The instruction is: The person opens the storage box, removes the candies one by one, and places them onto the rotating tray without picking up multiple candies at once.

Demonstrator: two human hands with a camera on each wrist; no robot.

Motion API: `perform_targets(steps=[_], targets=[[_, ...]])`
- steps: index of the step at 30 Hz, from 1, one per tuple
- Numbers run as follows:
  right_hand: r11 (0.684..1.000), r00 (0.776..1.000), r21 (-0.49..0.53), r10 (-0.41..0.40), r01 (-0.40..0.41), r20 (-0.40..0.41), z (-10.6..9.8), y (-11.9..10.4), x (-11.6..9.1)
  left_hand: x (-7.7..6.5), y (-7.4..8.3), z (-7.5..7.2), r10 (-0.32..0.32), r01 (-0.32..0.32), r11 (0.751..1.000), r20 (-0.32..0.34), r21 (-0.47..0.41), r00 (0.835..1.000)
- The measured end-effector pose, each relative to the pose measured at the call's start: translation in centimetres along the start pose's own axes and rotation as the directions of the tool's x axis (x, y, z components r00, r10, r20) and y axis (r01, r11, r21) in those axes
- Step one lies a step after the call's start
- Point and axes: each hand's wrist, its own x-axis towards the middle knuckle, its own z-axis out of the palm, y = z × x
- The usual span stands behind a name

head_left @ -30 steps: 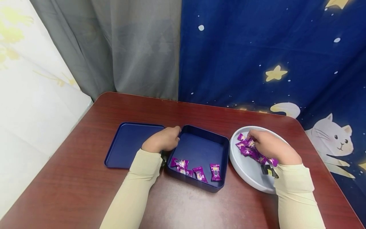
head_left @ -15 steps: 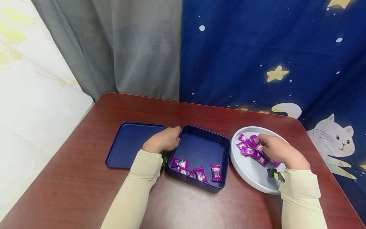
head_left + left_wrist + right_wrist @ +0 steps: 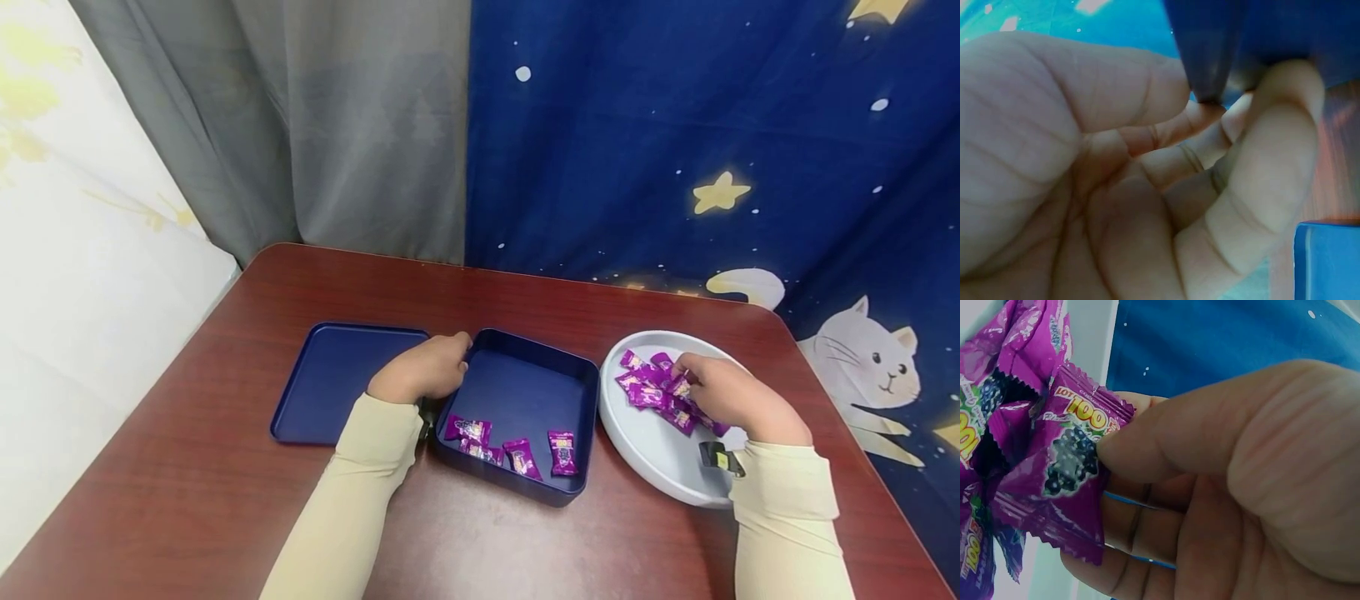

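Note:
My left hand (image 3: 424,368) grips the left wall of a square dark blue box (image 3: 525,348), thumb and curled fingers at its edge in the left wrist view. Several purple-wrapped candies (image 3: 562,452) lie along the box's near side. Over the round pale grey tray (image 3: 645,454) on the right is my right hand (image 3: 738,398). Its thumb and fingers pinch one purple candy (image 3: 1075,459), printed with dark berries and "100", as the right wrist view shows. More purple candies (image 3: 647,394) are heaped beside it in the tray.
A flat dark blue lid (image 3: 341,383) lies left of the box on the reddish-brown wooden table (image 3: 480,542). Box and round tray stand side by side. Grey and star-printed blue curtains (image 3: 645,150) hang behind the table's far edge.
My right hand has shifted a little to the right and nearer over the tray's heap, uncovering more candies. The left hand stays at the box's wall.

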Motion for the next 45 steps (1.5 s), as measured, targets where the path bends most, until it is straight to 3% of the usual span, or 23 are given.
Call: perform_targets(steps=[17,33,45], targets=[[1.000,0.999,-0.003,0.000,0.000,0.039,1.0,0.1,0.2,0.2,-0.1,0.1,0.009,-0.009,1.000,0.000,0.011,1.000],[0.998,0.998,0.054,0.041,-0.044,0.055,0.4,-0.1,-0.2,0.1,-0.1,0.2,0.003,-0.003,1.000,0.008,0.002,1.000],[1.000,1.000,0.013,0.023,-0.023,0.012,-0.2,-0.4,-0.1,0.1,-0.1,0.1,0.010,-0.010,1.000,0.001,-0.003,1.000]])
